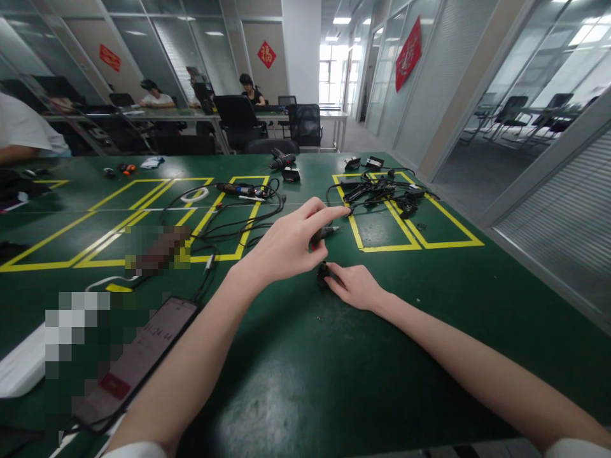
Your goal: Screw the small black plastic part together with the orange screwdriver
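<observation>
My left hand [291, 245] reaches over the middle of the table, its index finger stretched out to the right. The thumb and other fingers curl around a dark pen-shaped tool [327, 233] with a thin metal tip pointing right; most of its body is hidden by the hand. Just below and to the right, my right hand [357, 286] pinches a small black part [323, 275] close to the tabletop. Its fingers cover some of the part, so its exact kind is unclear. The tool tip and the black part are apart.
Black cables and parts [377, 191] lie in a yellow-taped area. Another corded tool [241, 189] and a drill-like tool [281, 159] are farther left and back. A phone [143, 356] with a cable lies beside my left forearm. People sit at a far desk [329, 114].
</observation>
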### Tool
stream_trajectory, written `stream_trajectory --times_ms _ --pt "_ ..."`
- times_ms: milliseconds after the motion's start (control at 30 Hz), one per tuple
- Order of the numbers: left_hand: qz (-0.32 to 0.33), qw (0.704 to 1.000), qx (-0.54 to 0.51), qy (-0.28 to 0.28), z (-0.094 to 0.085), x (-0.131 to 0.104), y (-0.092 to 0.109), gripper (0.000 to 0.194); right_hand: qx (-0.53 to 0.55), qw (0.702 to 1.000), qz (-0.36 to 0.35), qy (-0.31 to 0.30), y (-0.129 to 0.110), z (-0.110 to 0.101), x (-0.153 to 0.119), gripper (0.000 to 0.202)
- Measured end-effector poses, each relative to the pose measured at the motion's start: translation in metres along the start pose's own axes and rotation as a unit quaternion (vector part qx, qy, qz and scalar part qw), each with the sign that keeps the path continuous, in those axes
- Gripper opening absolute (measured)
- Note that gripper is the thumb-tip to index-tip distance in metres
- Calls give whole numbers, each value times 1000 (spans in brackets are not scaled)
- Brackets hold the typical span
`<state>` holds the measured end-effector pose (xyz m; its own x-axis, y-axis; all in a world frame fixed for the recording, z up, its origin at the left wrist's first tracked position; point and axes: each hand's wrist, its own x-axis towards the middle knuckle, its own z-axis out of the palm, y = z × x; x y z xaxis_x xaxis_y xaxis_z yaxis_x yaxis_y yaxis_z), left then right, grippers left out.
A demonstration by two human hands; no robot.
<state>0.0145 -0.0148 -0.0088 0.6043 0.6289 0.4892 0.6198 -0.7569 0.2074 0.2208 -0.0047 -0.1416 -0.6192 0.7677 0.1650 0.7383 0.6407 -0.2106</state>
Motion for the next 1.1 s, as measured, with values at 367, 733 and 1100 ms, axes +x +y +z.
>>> stream_trajectory --times_ms 367,733,1100 --pt "-16 1000 21 6 0 0 0 60 2 1000 -1 2 0 1 0 38" --pt "-17 999 30 10 0 0 2 53 1 1000 -1 1 1 1 0 38" --pt "-15 999 51 10 0 1 2 58 -3 1000 1 -3 -1 1 0 39"
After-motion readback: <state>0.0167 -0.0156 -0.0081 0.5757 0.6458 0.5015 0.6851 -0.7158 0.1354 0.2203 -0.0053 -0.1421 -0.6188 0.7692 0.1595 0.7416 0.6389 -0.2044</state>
